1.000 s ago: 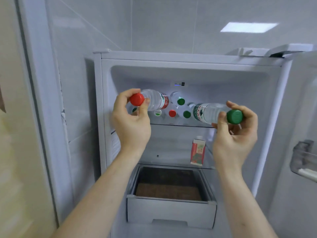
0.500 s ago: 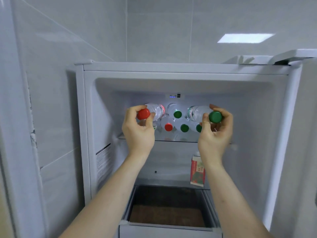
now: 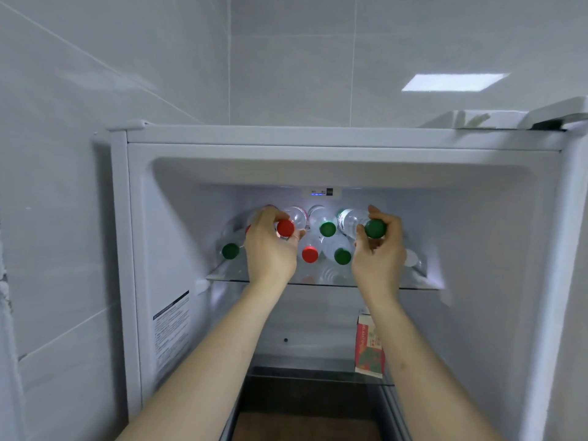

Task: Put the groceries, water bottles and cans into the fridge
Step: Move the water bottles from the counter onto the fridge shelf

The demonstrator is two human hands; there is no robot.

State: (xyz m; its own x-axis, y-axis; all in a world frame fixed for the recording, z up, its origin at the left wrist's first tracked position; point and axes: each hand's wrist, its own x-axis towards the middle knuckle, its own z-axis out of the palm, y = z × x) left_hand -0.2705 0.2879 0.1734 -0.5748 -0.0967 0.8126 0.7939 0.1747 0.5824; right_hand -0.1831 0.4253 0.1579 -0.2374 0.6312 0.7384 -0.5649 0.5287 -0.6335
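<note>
The white fridge (image 3: 318, 138) stands open in front of me. Several water bottles lie stacked on its top glass shelf (image 3: 222, 277), caps toward me, among them a green-capped bottle (image 3: 327, 229) and a red-capped one (image 3: 310, 254). My left hand (image 3: 270, 253) grips the neck of a red-capped water bottle (image 3: 285, 227) lying on the stack. My right hand (image 3: 380, 259) grips the neck of a green-capped water bottle (image 3: 374, 228) at the stack's upper right. Both bottles point into the fridge.
A red and green carton (image 3: 369, 351) stands on the lower shelf at the right. Below it is a dark drawer (image 3: 305, 421). A label sticker (image 3: 171, 329) is on the fridge's left inner wall. Tiled walls surround the fridge, and its door (image 3: 572, 281) is open at the right.
Both hands have pushed their bottles deeper into the fridge onto the stack on the top shelf. The view has moved closer and tilted upward.
</note>
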